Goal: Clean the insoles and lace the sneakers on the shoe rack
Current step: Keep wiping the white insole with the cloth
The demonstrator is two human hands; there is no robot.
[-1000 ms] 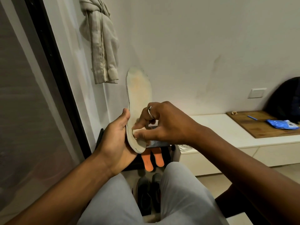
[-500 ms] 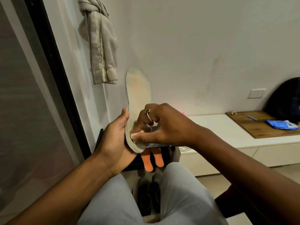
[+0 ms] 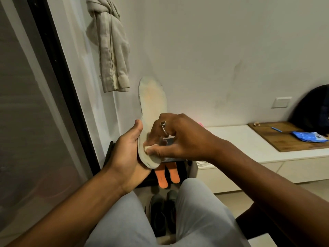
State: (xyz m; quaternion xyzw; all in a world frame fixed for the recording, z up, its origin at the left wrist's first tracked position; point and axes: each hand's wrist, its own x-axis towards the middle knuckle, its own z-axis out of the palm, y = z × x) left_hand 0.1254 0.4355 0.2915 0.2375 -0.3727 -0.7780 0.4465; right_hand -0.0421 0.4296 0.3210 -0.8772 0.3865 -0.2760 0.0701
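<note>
Low white bench (image 3: pixel 240 139): runs along the wall at right. A brown wooden board (image 3: pixel 284 138) lies on its far end, with a blue plastic packet (image 3: pixel 308 139) on the board.
Beige cloth garment (image 3: pixel 110 50): hangs knotted against the wall, up and to the left of the held insole.
Pale off-white foam insole (image 3: pixel 153 102): held upright in front of the wall, above the person's knees, toe end up and heel end down. The face is dull and matted, with faint orange discolouration across the forefoot and a thin dark line down the left edge.
Left hand (image 3: pixel 124 154): grips the heel end from the left and behind, with the thumb lying up the left edge.
Right hand (image 3: pixel 178 138): fingers curled, thumb and fingertips pinching the wipe pad against the insole's lower face.
Pair of dark sneakers (image 3: pixel 160 211): on the floor between the knees.
Two orange insoles (image 3: pixel 161 178): side by side, just below the held insole's heel, at the dark shoe rack (image 3: pixel 110 152).
Small white wipe pad (image 3: pixel 149 151): touching the insole near the heel.
Silver ring (image 3: pixel 163 124): on a right-hand finger.
</note>
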